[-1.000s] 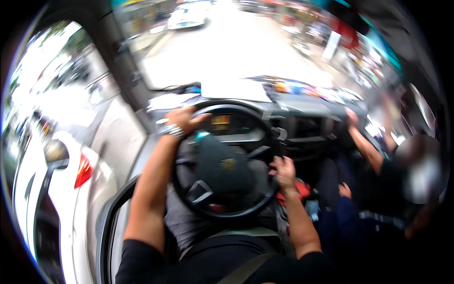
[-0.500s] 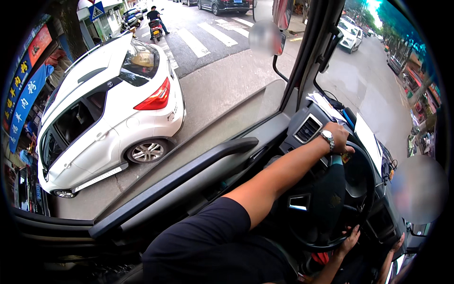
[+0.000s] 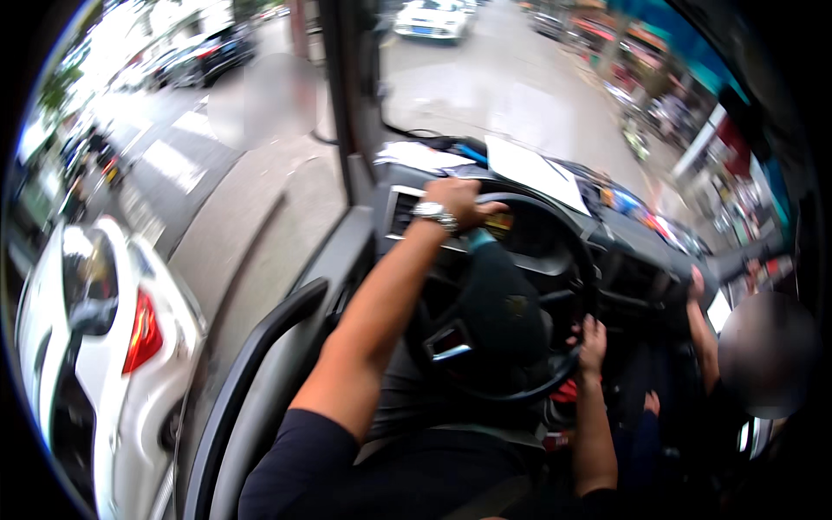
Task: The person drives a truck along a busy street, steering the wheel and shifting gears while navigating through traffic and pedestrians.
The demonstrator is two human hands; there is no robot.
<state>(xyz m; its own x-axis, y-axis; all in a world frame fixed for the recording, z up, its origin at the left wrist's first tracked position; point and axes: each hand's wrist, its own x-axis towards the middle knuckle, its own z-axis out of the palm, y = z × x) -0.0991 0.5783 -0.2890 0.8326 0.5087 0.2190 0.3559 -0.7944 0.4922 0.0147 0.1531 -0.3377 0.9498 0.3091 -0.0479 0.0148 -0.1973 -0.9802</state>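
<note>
Left hand (image 3: pixel 459 201), right hand (image 3: pixel 593 340) grip steering wheel (image 3: pixel 507 303).

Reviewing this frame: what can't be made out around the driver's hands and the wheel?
- Head view: left hand palm side, hidden behind the steering wheel rim.
- Right hand fingertips, wrapped behind the rim.
- Passenger: blurred.
- Dashboard papers: print too small.
</note>
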